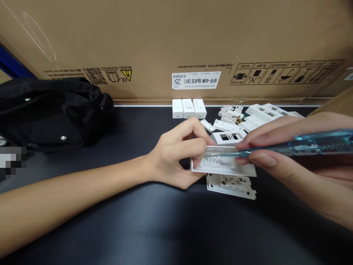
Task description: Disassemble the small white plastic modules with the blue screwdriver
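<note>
My left hand point(178, 154) grips a white plastic wall switch faceplate point(224, 169) by its left end, with the fingers curled over the top. My right hand point(271, 147) is shut around a translucent blue screwdriver point(311, 143), probably a voltage tester type. Its thin metal shaft point(228, 152) lies across the faceplate, and the tip reaches into the switch parts near my left fingers. Below the faceplate lies a white plastic switch backplate point(231, 186) with several holes, just clear of my left hand.
Three assembled white switches point(189, 108) stand in a row against a large cardboard carton point(176, 44). Loose white frames point(261, 114) and small switch pieces point(228, 116) lie on the dark bench top point(110, 221). A black bag point(49, 114) sits at the left.
</note>
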Demonstrator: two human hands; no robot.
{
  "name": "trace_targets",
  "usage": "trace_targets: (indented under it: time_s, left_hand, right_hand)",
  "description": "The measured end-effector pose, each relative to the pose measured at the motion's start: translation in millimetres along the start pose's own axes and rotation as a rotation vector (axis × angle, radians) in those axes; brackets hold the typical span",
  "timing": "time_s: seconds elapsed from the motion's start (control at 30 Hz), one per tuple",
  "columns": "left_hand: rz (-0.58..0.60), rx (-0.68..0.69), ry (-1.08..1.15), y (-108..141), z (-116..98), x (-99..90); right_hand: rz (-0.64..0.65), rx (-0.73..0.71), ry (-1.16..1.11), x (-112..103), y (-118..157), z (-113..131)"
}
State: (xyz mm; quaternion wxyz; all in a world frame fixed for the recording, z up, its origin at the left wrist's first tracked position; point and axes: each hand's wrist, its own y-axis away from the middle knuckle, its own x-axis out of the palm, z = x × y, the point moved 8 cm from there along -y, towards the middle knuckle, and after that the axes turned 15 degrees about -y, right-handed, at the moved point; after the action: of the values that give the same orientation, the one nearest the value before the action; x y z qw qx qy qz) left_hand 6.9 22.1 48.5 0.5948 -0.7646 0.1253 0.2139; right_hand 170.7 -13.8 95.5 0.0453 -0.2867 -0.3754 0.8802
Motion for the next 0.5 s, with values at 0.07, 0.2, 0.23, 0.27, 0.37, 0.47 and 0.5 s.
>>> trace_targets:
  time_s: [0.07, 0.2, 0.23, 0.27, 0.37, 0.47, 0.5]
  left_hand:
    - [-0.001, -0.002, -0.002, -0.1, -0.1, 0.2]
    - [-0.006, -0.012, 0.011, -0.3, -0.1, -0.1]
    - [-0.008, -0.013, 0.020, -0.4, -0.3, -0.2]
    - [-0.007, -0.012, 0.028, -0.5, -0.5, -0.2]
    - [-0.002, -0.011, 0.041, -0.4, -0.9, 0.1]
    - [-0.007, -0.017, 0.041, 0.0, 0.2, 0.0]
    - [-0.007, -0.016, 0.043, 0.1, 0.5, 0.1]
  right_hand:
    - [-0.012, 0.008, -0.003, 0.1, -0.2, 0.3]
    - [-0.013, 0.022, 0.000, 2.4, -0.5, 0.3]
    - [-0.013, 0.020, 0.005, 2.8, -0.4, 0.7]
    - [-0.017, 0.015, 0.011, 2.8, -0.2, 1.3]
    - [-0.018, 0.008, 0.031, 2.7, 0.9, 3.2]
    - [-0.022, 0.024, 0.042, 1.8, 2.0, 3.0]
    - [-0.025, 0.025, 0.043, 1.4, 2.0, 3.0]
